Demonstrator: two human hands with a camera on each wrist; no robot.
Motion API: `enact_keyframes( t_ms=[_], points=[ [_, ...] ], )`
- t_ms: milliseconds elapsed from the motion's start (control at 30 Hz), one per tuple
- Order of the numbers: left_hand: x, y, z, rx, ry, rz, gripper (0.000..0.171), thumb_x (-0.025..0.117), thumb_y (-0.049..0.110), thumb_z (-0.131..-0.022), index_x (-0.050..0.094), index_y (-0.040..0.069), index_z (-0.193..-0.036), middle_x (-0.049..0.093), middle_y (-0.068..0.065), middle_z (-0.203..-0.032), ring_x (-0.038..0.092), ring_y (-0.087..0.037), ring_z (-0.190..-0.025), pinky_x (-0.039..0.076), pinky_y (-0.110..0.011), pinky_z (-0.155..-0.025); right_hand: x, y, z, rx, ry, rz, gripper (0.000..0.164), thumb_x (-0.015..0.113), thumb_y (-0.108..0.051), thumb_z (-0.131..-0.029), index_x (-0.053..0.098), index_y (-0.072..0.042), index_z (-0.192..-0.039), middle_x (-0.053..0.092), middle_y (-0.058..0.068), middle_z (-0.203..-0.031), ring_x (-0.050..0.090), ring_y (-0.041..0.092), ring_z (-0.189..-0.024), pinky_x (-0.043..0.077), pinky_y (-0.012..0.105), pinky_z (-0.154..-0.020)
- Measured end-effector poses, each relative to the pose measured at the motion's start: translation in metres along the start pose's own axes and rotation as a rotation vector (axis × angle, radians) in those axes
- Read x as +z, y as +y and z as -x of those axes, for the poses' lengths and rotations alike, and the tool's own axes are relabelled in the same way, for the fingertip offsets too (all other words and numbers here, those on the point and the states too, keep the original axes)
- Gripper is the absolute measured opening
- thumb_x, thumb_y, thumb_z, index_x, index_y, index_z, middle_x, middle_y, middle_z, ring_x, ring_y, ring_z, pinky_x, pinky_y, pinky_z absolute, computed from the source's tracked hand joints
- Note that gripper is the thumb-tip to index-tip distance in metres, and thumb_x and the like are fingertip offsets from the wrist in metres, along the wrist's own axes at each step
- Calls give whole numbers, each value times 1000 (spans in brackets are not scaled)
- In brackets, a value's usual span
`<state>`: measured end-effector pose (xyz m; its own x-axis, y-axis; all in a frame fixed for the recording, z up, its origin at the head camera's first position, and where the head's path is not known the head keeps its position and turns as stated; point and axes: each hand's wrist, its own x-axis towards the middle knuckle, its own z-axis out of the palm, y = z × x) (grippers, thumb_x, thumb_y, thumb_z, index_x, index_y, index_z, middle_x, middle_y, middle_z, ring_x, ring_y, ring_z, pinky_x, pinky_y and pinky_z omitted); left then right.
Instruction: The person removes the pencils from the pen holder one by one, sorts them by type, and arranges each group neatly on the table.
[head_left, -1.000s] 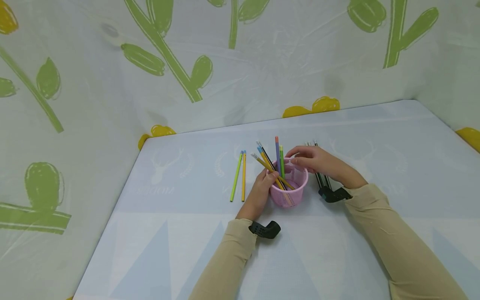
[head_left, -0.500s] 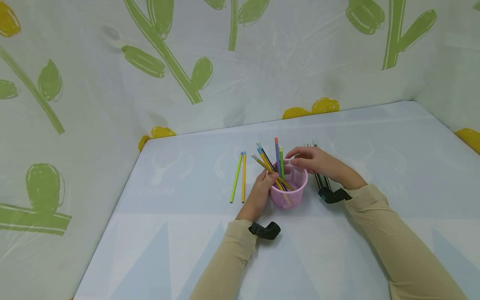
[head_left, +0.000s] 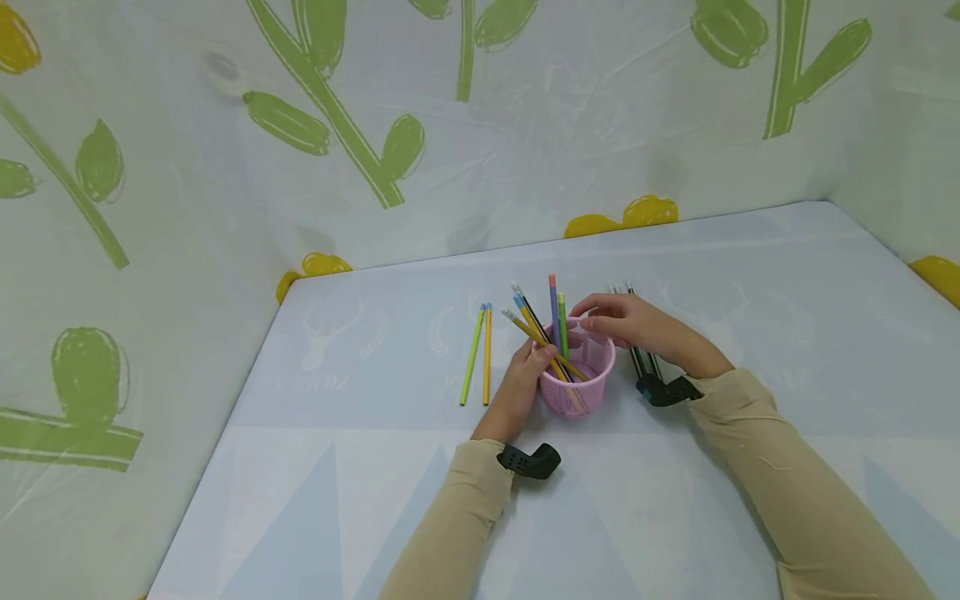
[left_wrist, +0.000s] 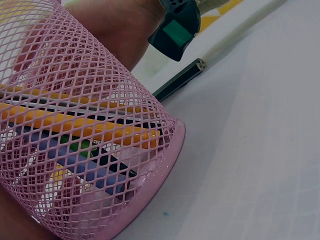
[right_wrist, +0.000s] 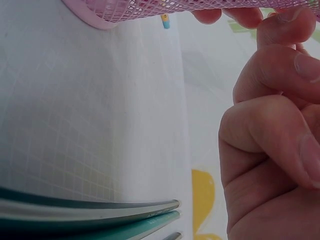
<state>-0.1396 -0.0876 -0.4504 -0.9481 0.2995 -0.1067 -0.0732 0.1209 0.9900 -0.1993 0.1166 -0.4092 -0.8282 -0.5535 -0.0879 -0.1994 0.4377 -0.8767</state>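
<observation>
A pink mesh pencil cup point(head_left: 573, 398) stands on the table between both hands. My left hand point(head_left: 517, 387) grips its left side, thumb at the rim. My right hand point(head_left: 647, 325) holds the rim at the back right; in the right wrist view its other fingers point(right_wrist: 265, 125) are curled in. Several pencils lean inside the cup, among them a purple pencil point(head_left: 554, 308) with an orange end, a green pencil point(head_left: 563, 321) and a yellow pencil point(left_wrist: 100, 127). Dark pencils point(head_left: 637, 358) lie on the table, partly hidden under the right hand.
Left of the cup, a green pencil point(head_left: 472, 354) and a yellow pencil point(head_left: 488, 354) lie side by side on the pale patterned table point(head_left: 360, 500). A wall covering with green plants point(head_left: 562, 125) rises behind the table's far edge. Each wrist wears a black camera.
</observation>
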Motion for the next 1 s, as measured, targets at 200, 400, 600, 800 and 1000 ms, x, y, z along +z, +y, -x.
enact_keyframes(
  t_ms=[200, 400, 600, 800, 1000],
  points=[
    [0, 0, 1, -28, 13, -12, 68, 36, 64, -75, 34, 32, -136, 40, 16, -131, 32, -2, -121, 21, -39, -104, 0, -1, 0, -4, -1, 9, 29, 49, -34, -89, 56, -17, -112, 58, 9, -100, 45, 23, -68, 41, 31, -54],
    [1, 1, 1, -7, 3, 9, 68, 36, 62, -77, 33, 30, -137, 40, 12, -133, 31, -7, -123, 19, -43, -104, 0, -1, 1, 7, -1, 5, 29, 49, -34, -89, 56, -18, -112, 58, 9, -100, 43, 23, -65, 39, 29, -51],
    [2, 1, 0, 9, -7, 16, 67, 36, 60, -77, 32, 30, -137, 39, 12, -133, 30, -8, -123, 19, -44, -104, 0, -5, 4, 18, 4, -10, 28, 48, -30, -90, 56, -17, -113, 54, 9, -95, 41, 19, -59, 37, 29, -50],
    [1, 1, 0, -5, 3, 11, 67, 37, 62, -77, 33, 31, -136, 41, 13, -132, 32, -6, -122, 20, -41, -104, 1, -27, 12, 22, 0, -3, 29, 47, -26, -91, 55, -10, -113, 49, 11, -86, 39, 17, -57, 36, 27, -50],
    [1, 1, 3, -37, 18, -11, 67, 37, 63, -77, 31, 33, -137, 34, 12, -137, 27, -6, -126, 18, -42, -105, 0, -17, 8, 21, -10, -29, 29, 48, -27, -91, 54, -11, -115, 49, 10, -86, 38, 16, -56, 36, 27, -51]
  ],
)
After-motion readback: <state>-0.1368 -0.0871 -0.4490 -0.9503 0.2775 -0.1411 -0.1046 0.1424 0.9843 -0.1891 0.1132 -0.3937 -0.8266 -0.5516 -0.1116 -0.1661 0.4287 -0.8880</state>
